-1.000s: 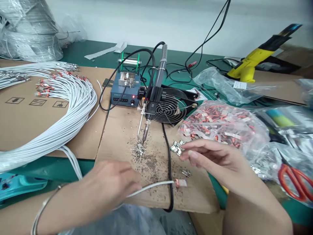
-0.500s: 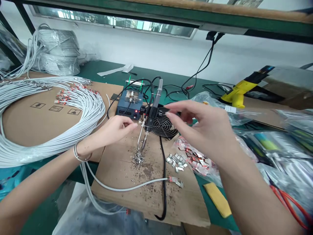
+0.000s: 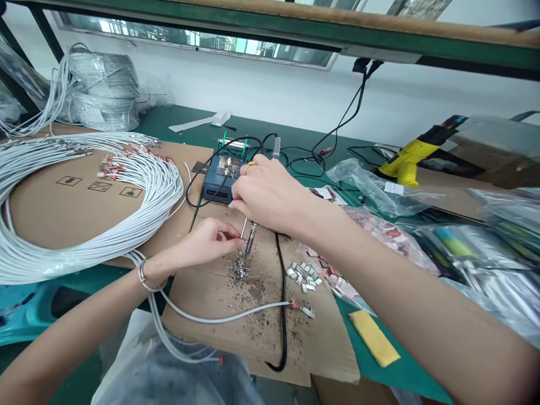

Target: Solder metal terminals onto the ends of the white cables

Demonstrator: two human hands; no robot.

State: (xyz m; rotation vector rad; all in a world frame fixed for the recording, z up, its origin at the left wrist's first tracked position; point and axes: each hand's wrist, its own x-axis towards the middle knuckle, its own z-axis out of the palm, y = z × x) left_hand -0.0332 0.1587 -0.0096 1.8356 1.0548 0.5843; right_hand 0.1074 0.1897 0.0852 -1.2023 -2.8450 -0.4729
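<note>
My right hand (image 3: 268, 191) is curled over the handle of the soldering iron (image 3: 252, 235), hiding most of it; its fingertips are partly out of sight. Just below, my left hand (image 3: 217, 241) pinches the thin metal solder feed tube (image 3: 244, 228) beside the iron's tip. The iron points down at a heap of solder scraps (image 3: 239, 269) on the cardboard (image 3: 202, 298). A grey cable (image 3: 236, 319) with a metal-shelled connector (image 3: 304, 309) at its end lies in front. Small metal shells (image 3: 304, 275) are scattered to the right.
Behind my hands stands the blue soldering station (image 3: 217, 188). Bundled grey cables (image 3: 160, 225) curve along the left. A bag of connector parts (image 3: 388, 230), a yellow sponge (image 3: 374, 337) and a yellow heat gun (image 3: 407, 160) lie right. A black cord (image 3: 283, 332) crosses the cardboard.
My right hand has moved left onto the soldering iron's handle, its fingers closing. My left hand has shifted slightly down and right to the feed tube.
</note>
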